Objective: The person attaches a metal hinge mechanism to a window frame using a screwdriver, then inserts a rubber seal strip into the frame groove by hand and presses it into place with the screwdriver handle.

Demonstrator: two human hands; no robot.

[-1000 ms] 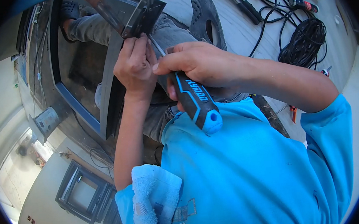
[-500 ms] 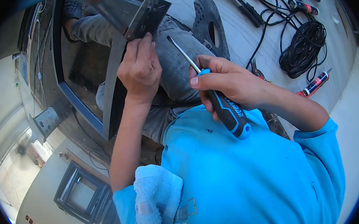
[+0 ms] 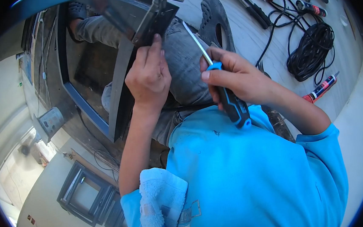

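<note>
The pale, streaked floor (image 3: 245, 38) carries a coil of black cable (image 3: 311, 52) with a sealant tube (image 3: 323, 86) just beside it, while dark frames (image 3: 96, 209) stand by the pale wall (image 3: 43, 195). Before the shirt (image 3: 246, 172), the right hand (image 3: 234, 71) has its fingers wrapped around a screwdriver (image 3: 233, 106). The left hand (image 3: 148, 75) touches a dark metal piece (image 3: 162, 22); whether its fingers grip anything cannot be told.

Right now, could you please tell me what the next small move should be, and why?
Perhaps the right hand should ease the screwdriver toward the dark metal piece: its tip stands clear, while the left hand has fingers at the piece's lower edge.
</note>
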